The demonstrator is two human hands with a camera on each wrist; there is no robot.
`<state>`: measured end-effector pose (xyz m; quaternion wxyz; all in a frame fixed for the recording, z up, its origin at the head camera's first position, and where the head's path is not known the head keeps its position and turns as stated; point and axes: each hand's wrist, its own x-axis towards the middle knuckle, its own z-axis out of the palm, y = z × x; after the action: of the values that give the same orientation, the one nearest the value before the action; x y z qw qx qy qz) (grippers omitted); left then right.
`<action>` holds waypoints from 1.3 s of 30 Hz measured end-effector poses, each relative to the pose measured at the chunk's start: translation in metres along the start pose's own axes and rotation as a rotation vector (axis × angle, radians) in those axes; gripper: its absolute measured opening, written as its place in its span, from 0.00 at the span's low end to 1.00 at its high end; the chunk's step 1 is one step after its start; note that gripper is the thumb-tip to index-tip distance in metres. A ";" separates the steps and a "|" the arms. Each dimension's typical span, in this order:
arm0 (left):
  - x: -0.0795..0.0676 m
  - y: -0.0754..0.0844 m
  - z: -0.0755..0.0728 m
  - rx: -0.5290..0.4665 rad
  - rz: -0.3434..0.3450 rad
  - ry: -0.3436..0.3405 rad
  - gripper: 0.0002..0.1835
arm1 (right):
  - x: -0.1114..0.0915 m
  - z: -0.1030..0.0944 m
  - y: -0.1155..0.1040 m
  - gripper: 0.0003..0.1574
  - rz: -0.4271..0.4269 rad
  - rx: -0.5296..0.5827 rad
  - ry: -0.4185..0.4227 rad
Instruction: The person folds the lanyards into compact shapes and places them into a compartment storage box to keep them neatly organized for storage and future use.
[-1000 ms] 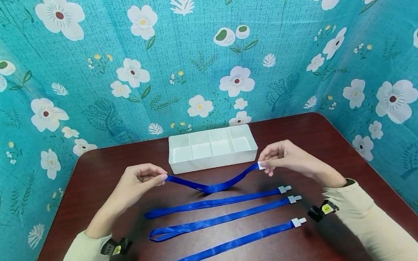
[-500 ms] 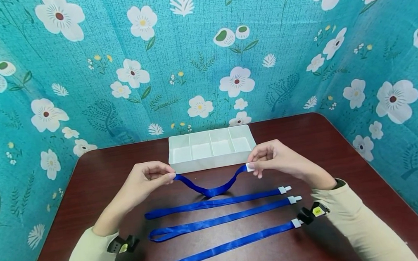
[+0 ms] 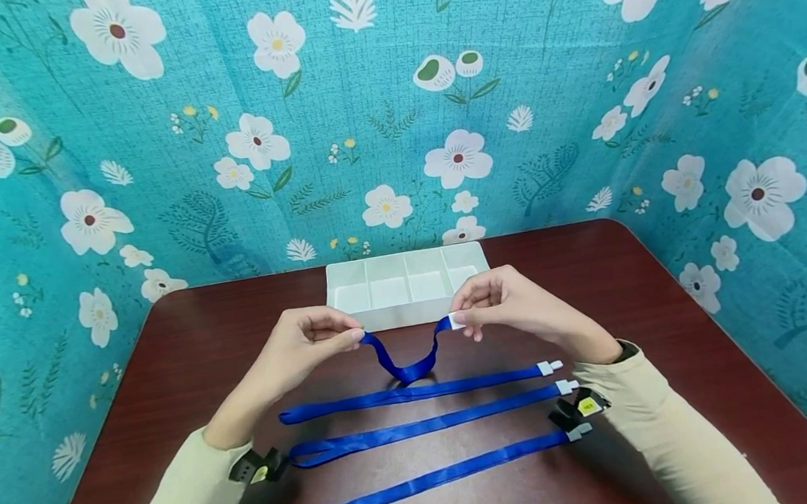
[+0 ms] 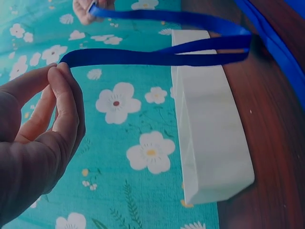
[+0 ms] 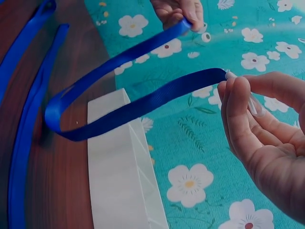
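Observation:
A blue lanyard (image 3: 410, 373) hangs in a U between my two hands, in front of a white divided box. My left hand (image 3: 316, 341) pinches its looped end between thumb and fingers. At the other end, my right hand (image 3: 505, 307) pinches the white plastic clip (image 5: 230, 75); its tip shows past the fingers in the right wrist view. The lanyard's sagging middle (image 4: 214, 52) hangs near the box's front wall in the left wrist view. Several similar lanyards lie stretched on the table below, among them the nearest one (image 3: 424, 486), clips toward the right.
The white box (image 3: 402, 314) with several compartments stands at the back of the dark red-brown table (image 3: 189, 359). A teal flowered cloth (image 3: 364, 127) hangs behind and at the sides. My right wrist camera (image 3: 566, 412) hangs over the clip ends of the lying lanyards.
Both hands have come closer together, the left moving right and the right moving left. The held lanyard sags into a deeper, narrower U. The lying lanyards have stayed in place.

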<state>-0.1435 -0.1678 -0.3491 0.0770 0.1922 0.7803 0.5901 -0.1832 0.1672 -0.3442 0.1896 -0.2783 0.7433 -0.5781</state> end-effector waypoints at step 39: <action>0.019 0.010 0.031 0.042 0.061 0.018 0.08 | 0.027 0.042 0.004 0.08 -0.026 0.167 0.034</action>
<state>-0.1479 -0.1301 -0.3463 0.0479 0.2122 0.7868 0.5775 -0.1794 0.1194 -0.3579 0.1919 -0.2614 0.6917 -0.6453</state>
